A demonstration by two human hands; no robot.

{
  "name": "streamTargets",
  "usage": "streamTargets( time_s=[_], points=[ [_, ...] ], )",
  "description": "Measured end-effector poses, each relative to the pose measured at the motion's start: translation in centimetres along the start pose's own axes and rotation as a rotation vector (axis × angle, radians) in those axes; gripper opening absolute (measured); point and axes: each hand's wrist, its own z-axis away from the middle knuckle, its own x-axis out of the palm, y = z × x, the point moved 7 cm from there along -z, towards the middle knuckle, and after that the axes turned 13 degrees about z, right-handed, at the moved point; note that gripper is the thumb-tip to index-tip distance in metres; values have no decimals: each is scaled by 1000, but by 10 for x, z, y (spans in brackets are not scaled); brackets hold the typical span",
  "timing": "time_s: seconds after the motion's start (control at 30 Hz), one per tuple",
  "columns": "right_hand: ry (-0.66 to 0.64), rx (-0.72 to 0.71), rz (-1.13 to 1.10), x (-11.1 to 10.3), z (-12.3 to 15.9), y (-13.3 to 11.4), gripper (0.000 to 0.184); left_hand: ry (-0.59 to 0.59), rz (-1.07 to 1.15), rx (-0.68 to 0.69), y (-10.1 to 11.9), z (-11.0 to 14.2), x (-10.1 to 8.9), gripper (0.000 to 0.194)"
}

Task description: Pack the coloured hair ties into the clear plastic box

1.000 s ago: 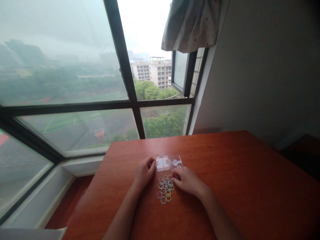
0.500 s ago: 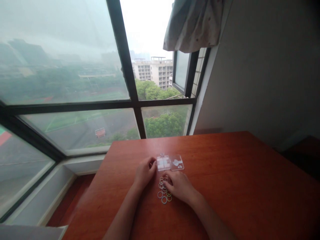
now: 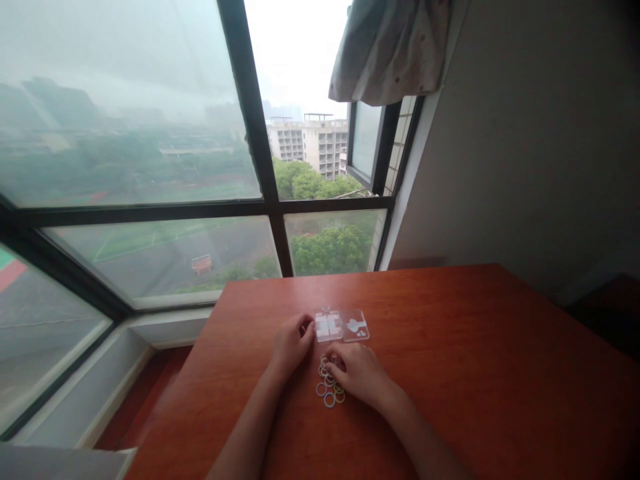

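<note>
A small clear plastic box [image 3: 341, 327] lies open on the red-brown table [image 3: 450, 347], its lid flat to the right. Just in front of it is a pile of several small coloured rubber rings [image 3: 330, 390]. My left hand [image 3: 291, 345] rests beside the box's left edge, fingers curled against it. My right hand [image 3: 359, 373] lies over the right part of the pile, fingers bent down onto the rings; the fingertips are hidden, so I cannot see whether a ring is pinched.
A large window with dark frames [image 3: 270, 207] stands behind the table's far edge. A grey wall [image 3: 525, 147] runs along the right, with a curtain [image 3: 385, 53] bunched above. The table's left edge drops to a low sill [image 3: 150, 333].
My right hand has slid left onto the ring pile, covering its right half. The left hand has stayed beside the box. The view shifted slightly.
</note>
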Motion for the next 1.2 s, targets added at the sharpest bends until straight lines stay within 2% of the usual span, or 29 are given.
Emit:
streamTargets(
  time_s=[0.27, 0.53, 0.63, 0.8, 0.93, 1.2],
  points=[
    [2, -7, -25, 3, 0, 1, 10, 5, 20, -6, 0, -1, 0, 22],
    [138, 63, -173, -4, -6, 16, 8, 74, 94, 13, 15, 0, -10, 19],
    [224, 112, -215, -13, -7, 23, 9, 26, 152, 73, 31, 3, -6, 19],
    [304, 162, -279, -22, -6, 30, 12, -129, 193, 138, 51, 10, 9, 16],
    [312, 182, -293, -22, -6, 32, 15, -183, 170, 143, 53, 11, 15, 16],
    [290, 184, -266, -21, -7, 32, 15, -194, 219, 130, 53, 11, 17, 14]
  ],
)
